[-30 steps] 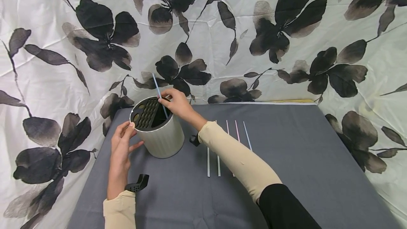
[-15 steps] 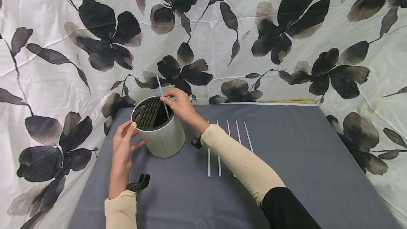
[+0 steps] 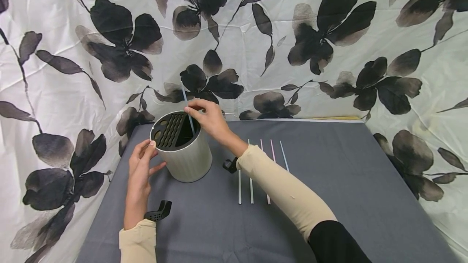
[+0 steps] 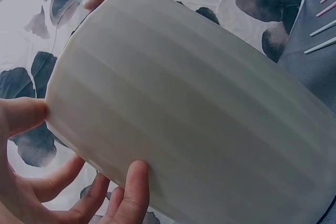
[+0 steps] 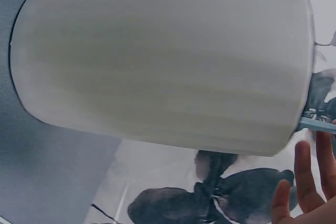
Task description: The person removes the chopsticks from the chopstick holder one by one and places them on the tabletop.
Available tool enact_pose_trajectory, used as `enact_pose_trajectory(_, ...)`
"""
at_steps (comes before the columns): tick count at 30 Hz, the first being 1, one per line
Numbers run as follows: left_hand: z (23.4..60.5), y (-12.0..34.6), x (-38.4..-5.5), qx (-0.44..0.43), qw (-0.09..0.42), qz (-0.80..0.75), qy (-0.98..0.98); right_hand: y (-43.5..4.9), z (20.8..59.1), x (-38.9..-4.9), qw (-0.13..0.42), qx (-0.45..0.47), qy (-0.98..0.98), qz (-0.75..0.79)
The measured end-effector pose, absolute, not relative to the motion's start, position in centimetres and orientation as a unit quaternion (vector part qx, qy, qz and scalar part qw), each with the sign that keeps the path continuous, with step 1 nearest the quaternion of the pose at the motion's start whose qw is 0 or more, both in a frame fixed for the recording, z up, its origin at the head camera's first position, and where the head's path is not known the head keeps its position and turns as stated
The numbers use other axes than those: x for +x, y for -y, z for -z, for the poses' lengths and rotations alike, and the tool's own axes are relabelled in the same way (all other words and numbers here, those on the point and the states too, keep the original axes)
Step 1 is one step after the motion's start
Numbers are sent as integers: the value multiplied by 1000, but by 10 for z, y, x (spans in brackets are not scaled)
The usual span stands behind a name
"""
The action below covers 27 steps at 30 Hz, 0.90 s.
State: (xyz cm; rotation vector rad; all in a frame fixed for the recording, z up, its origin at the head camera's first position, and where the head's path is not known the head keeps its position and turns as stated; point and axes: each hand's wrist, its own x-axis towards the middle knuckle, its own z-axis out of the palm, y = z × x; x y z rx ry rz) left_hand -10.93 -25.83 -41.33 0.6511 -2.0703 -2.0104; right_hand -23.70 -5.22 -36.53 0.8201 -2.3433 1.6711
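A round, pale ribbed holder (image 3: 188, 165) with a black slotted insert (image 3: 169, 131) stands upright on the table. My right hand (image 3: 209, 120) pinches a thin light-blue stick (image 3: 191, 126) between thumb and fingers above the rim. The stick's lower part is inside the wide open compartment, its top leaning slightly left. My left hand (image 3: 139, 169) holds the holder's left side, thumb at the rim and fingertips on the wall. In the right wrist view, the blue stick (image 5: 317, 124) passes the rim beside my fingers; most of that hand is out of frame.
Several thin sticks lie right of the holder, among them a white stick (image 3: 239, 188), a pink stick (image 3: 272, 150) and a blue stick (image 3: 284, 155). My right sleeve (image 3: 283, 186) covers part of the row. A floral cloth (image 3: 256, 52) hangs behind the grey table (image 3: 347, 194).
My right hand has shifted slightly right, and the blue stick stands a little more upright inside the compartment. My left hand stays on the holder.
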Motion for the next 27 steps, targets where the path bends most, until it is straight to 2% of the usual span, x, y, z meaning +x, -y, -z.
enact_pose_trajectory(9, 414, 259, -111, 221, 92, 677, 696, 48, 349, -232, 78, 299, 679, -666)
enact_pose_trajectory(27, 415, 260, -110, 213, 98, 685, 690, 17, 299, -224, 115, 285, 571, -761)
